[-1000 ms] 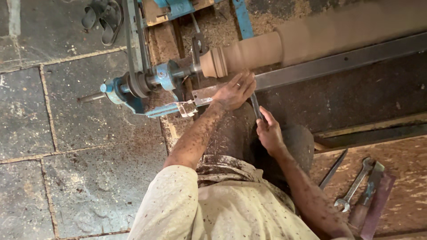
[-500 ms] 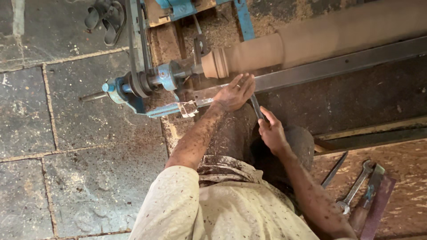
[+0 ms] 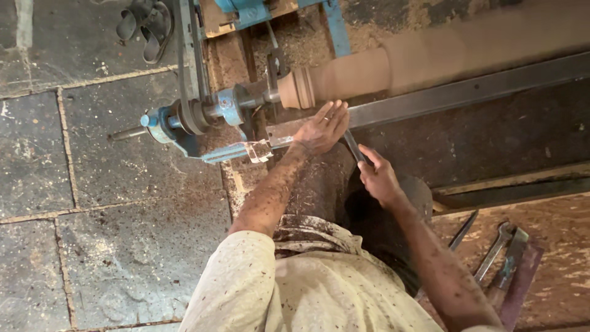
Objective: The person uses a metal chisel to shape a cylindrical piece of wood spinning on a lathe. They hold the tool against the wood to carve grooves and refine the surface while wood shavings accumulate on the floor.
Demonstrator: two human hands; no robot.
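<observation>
Two hands work at the lathe, and both are on one tool. Your left hand (image 3: pixel 324 126) lies flat, fingers stretched and almost fully open, pressing the front of the chisel (image 3: pixel 354 147) down on the steel tool rest (image 3: pixel 467 93); it closes around nothing. Your right hand (image 3: pixel 378 178) is closed around the chisel's rear end, just below the rest on your side.

The wooden workpiece (image 3: pixel 393 67) sits just above the rest, blurred as if turning, and its ringed end (image 3: pixel 296 89) is directly above your left fingers. Left of the rest stands the blue headstock (image 3: pixel 184 120) with its belt (image 3: pixel 187 55). A wrench (image 3: pixel 495 249) and other tools lie well below the rest, at your right side. A pair of sandals (image 3: pixel 144 24) lies far to the upper left, on the stone floor (image 3: pixel 74 184).

I judge some risks. Your left fingertips are very near the wood, so a slip could bring them against it. If the chisel catches, it may jump from your right hand. Your loose shirt (image 3: pixel 295 283) could be pulled if you lean toward the belt.
</observation>
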